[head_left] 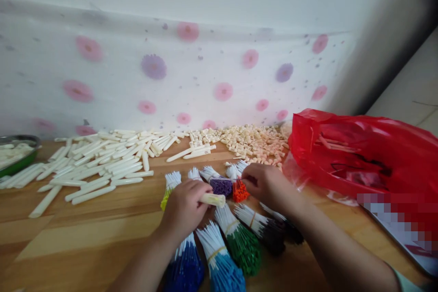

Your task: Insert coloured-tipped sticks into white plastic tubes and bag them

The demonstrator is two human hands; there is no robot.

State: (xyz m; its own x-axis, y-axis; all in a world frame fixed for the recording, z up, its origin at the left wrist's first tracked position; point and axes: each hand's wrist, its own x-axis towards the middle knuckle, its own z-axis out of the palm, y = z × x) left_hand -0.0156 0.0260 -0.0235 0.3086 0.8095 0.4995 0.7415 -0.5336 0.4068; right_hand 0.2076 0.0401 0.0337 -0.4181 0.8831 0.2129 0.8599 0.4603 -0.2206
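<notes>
My left hand is closed around a cream-coloured pen barrel, its open end pointing right. My right hand has its fingers pinched together at the orange-tipped refill bundle; what is between them is too small to make out. Beside that lies a purple-tipped bundle. Nearer to me spread several rubber-banded bundles of thin white refills: dark blue, light blue, green and dark brown. A yellow-tipped bundle shows partly behind my left hand.
Many cream pen barrels are heaped on the wooden table at left, near a green-sided tray. Small slotted cream parts are piled at the back. A red plastic bag and a flat silvery device occupy the right.
</notes>
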